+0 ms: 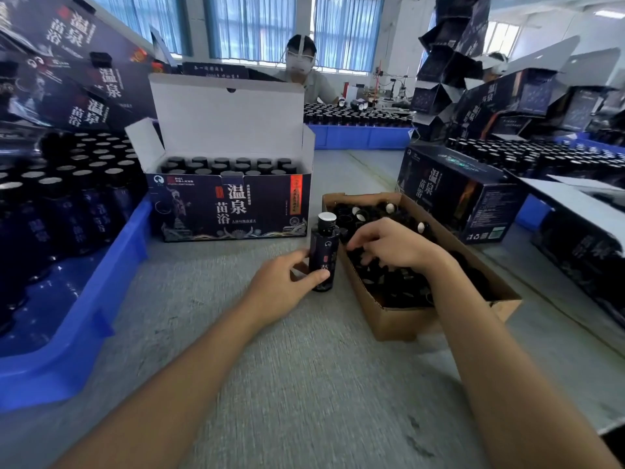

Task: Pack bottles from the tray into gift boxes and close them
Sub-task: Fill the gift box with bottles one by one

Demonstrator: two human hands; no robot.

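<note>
Filling the back of the room, tall windows (pixel 250 28) with blue vertical blinds let daylight onto white walls. A long grey surface (pixel 304 384) with a cloth-like texture runs from the near edge towards them. On its left side sits a big blue tray (pixel 84 333) packed with upright dark bottles (pixel 67 198). Behind it lean stacked dark gift boxes (pixel 77 62) printed with large white characters. More stacked boxes (pixel 449 62) rise at the right, and a second blue tray (pixel 358 137) of bottles stands at the far side. A person (pixel 304 72) is seated behind it.

An open gift box (pixel 230 208) stands near the middle of the surface, just beside the left tray. Its white lid flap (pixel 230 116) is raised, and rows of capped bottles show inside. A closed gift box (pixel 453 194) lies to the right, just behind a shallow cardboard box (pixel 406 319) full of loose black caps (pixel 399 286).

The left hand (pixel 280 289) has its grip wrapped round a single bottle (pixel 324 252), thumb across the front. This bottle stands upright on the surface, right against the cardboard box's left wall and in front of the open gift box; its top is pale. The right hand (pixel 392 245) reaches into the cardboard box, fingers bent down among the caps. I cannot tell whether its grip has closed on one.
</note>
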